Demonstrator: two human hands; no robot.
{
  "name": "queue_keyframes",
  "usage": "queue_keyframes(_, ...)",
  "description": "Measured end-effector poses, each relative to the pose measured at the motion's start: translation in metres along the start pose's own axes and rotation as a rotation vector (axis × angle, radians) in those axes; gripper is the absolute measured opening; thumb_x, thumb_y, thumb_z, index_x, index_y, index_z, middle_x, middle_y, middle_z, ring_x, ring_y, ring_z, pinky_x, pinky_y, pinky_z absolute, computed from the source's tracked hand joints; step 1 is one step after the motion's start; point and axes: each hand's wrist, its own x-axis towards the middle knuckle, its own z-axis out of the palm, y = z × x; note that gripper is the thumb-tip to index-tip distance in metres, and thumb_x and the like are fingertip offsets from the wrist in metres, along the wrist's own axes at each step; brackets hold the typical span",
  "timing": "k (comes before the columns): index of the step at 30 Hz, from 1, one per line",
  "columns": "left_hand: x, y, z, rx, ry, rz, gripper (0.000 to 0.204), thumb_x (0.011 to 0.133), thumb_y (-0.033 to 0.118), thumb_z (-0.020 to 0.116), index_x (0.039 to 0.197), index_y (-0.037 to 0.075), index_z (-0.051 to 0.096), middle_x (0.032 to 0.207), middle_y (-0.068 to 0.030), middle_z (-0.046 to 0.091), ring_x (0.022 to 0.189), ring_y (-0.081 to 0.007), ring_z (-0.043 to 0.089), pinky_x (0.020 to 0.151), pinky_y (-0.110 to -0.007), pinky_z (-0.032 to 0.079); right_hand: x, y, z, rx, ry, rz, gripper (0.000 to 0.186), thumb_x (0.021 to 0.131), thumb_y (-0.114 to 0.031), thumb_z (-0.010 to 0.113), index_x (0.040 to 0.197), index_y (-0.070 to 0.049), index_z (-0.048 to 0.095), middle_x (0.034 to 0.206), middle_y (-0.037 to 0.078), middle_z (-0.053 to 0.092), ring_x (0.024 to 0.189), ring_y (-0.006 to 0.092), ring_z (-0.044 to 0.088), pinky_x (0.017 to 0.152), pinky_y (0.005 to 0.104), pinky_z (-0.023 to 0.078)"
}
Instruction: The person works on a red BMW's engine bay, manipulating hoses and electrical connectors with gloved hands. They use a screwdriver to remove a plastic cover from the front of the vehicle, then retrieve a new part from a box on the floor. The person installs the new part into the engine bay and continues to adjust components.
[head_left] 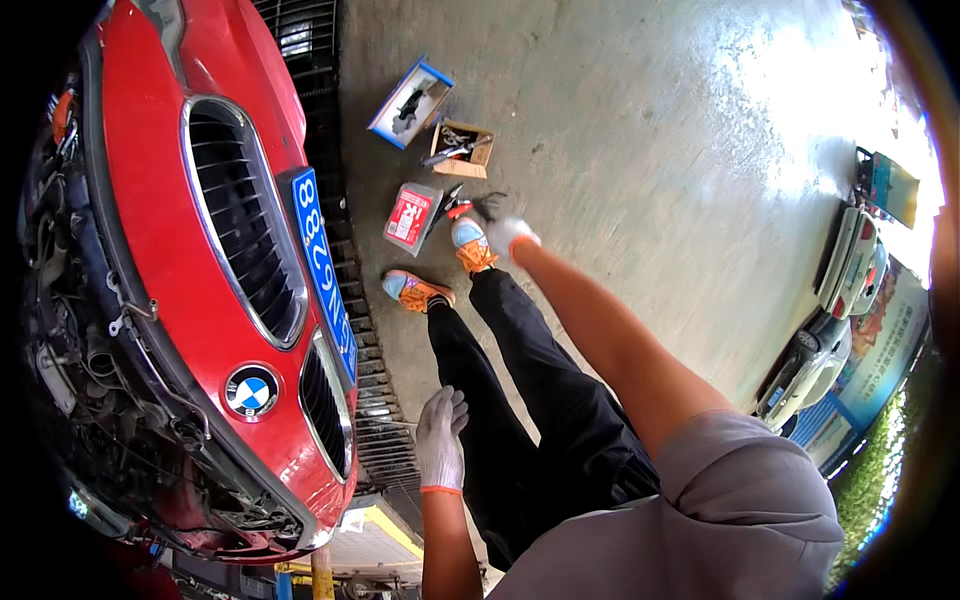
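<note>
While holding the right hand [514, 238] low near the red-handled tool [460, 211], lying toward the grating [386, 430] edge of the floor [600, 150], cannot tell the blurred grip's state; holding the left hand [441, 442] loosely open.

Daylight from my right glares white off the floor [640, 190]; my right hand [512, 238] blurs; black-cornered edges bend.

We see a red car [125, 200] at nine o'clock, a blue-and-white box [428, 97] at eleven, our whitish, orange-cuffed left glove [441, 442] near six, our grey shirt [745, 480] at four.
</note>
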Motion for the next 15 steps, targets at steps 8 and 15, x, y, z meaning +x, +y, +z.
queue_keyframes(8, -0.024, -0.018, -0.024, -0.063, 0.145, -0.012, 0.035, 0.1, 0.03, 0.067, 0.122, 0.002, 0.064, 0.108, -0.0092, 0.069, 0.096, -0.0181, 0.065, 0.086, -0.033, 0.051, 0.028, -0.038, -0.11, 0.177, 0.086, 0.051, 0.034, 0.092, -0.024, 0.057, 0.108, 0.0, 0.075, 0.108, 0.026, 0.073, 0.104, 0.0434, 0.071, 0.091, 0.0467, 0.057)
queue_keyframes(15, -0.051, 0.043, -0.002, -0.03, 0.078, 0.149, 0.036, 0.104, 0.029, 0.06, 0.126, 0.0, 0.064, 0.116, -0.0114, 0.069, 0.102, -0.0201, 0.067, 0.095, -0.035, 0.053, -0.026, -0.078, -0.126, 0.454, -0.018, -0.073, 0.05, 0.101, -0.041, 0.054, 0.125, -0.001, 0.069, 0.124, 0.025, 0.07, 0.119, 0.0397, 0.066, 0.101, 0.0415, 0.051)
